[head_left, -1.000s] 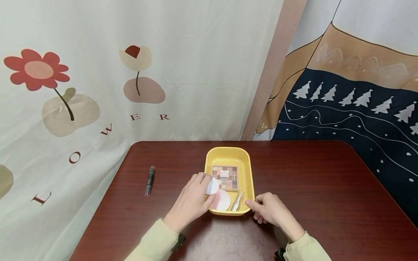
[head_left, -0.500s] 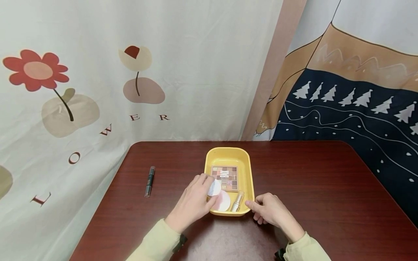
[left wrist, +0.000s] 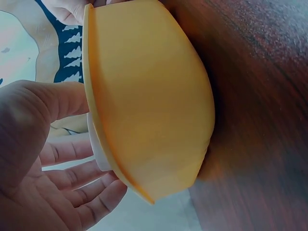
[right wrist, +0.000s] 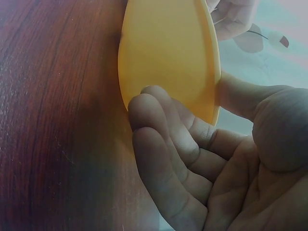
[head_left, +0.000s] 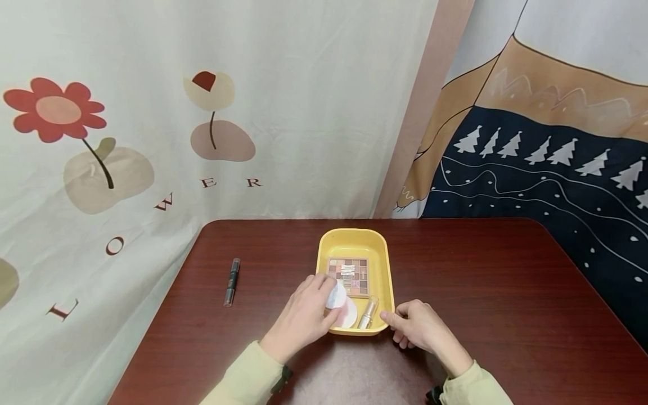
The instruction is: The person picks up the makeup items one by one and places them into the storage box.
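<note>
A yellow plastic tray (head_left: pixel 383 270) stands on the table. My left hand (head_left: pixel 305 313) reaches over its near left side, thumb and fingers around a round white disc with a bluish face (head_left: pixel 336 296). The left wrist view shows the edge of this white disc (left wrist: pixel 97 144) just past the rim. Partly under it lies a second disc, white and pink (head_left: pixel 349 315). Beside that is a lipstick with a clear cap (head_left: pixel 368 313), and farther back an eyeshadow palette (head_left: pixel 360 269). My right hand (head_left: pixel 416 325) grips the tray's near right corner, thumb at the rim, fingers curled against the outer wall (right wrist: pixel 163 53).
A dark double-ended pen-like stick (head_left: pixel 232 282) lies on the left of the reddish-brown table (head_left: pixel 481 270). Behind the table hang a pale flower-print curtain (head_left: pixel 314 112) and a dark one with white trees (head_left: pixel 531 174).
My left hand has shifted slightly right with the white disc, covering more of the pink one. My right hand and the tray have stayed put.
</note>
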Demonstrator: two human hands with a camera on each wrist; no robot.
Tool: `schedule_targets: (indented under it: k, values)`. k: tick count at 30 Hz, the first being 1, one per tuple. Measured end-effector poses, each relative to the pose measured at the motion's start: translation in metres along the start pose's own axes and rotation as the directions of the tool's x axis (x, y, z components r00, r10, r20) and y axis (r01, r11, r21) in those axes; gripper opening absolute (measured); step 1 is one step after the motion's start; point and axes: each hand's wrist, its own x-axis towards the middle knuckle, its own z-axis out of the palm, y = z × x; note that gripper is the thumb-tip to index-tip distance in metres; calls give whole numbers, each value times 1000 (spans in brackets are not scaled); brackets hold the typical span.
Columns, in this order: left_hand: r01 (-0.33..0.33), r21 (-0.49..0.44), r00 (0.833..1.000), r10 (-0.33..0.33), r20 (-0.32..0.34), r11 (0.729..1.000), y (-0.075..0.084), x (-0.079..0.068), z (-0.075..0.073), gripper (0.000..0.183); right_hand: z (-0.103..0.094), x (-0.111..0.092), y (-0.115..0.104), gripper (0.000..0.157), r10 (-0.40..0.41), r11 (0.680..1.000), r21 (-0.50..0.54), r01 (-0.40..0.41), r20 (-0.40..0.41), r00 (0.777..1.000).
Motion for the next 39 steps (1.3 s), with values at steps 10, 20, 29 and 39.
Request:
schedule_targets:
  k: [10, 20, 29, 39]
  values:
    - [-4, 8, 1000, 4, 20, 1000, 4, 0, 1, 38, 0, 0, 1, 38, 4, 1000, 21, -4, 6, 1000]
    - [-16, -16, 1000, 16, 21, 1000, 8, 2, 5, 31, 0, 0, 1, 38, 7, 1000, 27, -8, 9, 1000]
    - [-27, 14, 998, 26, 55, 1000, 9, 4, 7, 31, 0, 0, 1, 39, -2, 1000, 31, 2, 11, 1000]
    - [-40, 28, 993, 37, 111, 999, 8, 6, 8, 35, 0, 0, 2, 40, 0, 999, 37, 0, 12, 1000]
